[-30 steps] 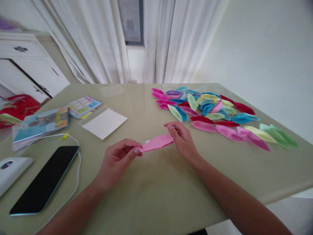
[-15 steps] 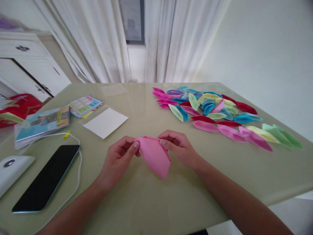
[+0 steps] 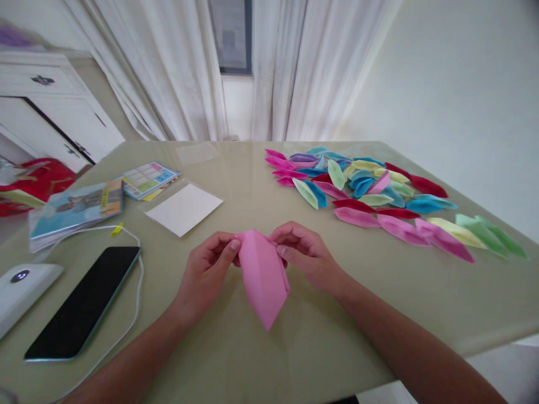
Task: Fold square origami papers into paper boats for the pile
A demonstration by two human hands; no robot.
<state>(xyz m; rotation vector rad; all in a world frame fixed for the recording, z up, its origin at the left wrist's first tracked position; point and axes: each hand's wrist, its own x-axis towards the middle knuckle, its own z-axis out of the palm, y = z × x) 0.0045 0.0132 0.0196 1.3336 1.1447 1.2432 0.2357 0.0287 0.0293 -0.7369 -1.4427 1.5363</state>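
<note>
A pink folded paper piece (image 3: 263, 278) hangs between my two hands above the table, its pointed end toward me. My left hand (image 3: 213, 261) pinches its left upper edge between thumb and fingers. On the opposite side, my right hand (image 3: 305, 252) grips the right upper edge, thumb in front. A centre crease runs down the pink paper, and folded layers show along its right side. Many similar folded paper pieces (image 3: 357, 217) in pink, red, blue, green, yellow and purple lie at the far right of the table.
The pale green table (image 3: 244, 196) carries a white card (image 3: 185, 209), booklets (image 3: 78, 207), a black-screened phone (image 3: 84, 303), a white device (image 3: 27, 289) and a looping white cable (image 3: 138, 297) on the left. Curtains (image 3: 168, 67) hang beyond the far edge; a white wall (image 3: 471, 101) stands at right.
The pink folded paper has turned and tilted between my hands: its tip now points more straight toward me, and the centre crease shows. Both hands keep their pinch. The view has shifted slightly.
</note>
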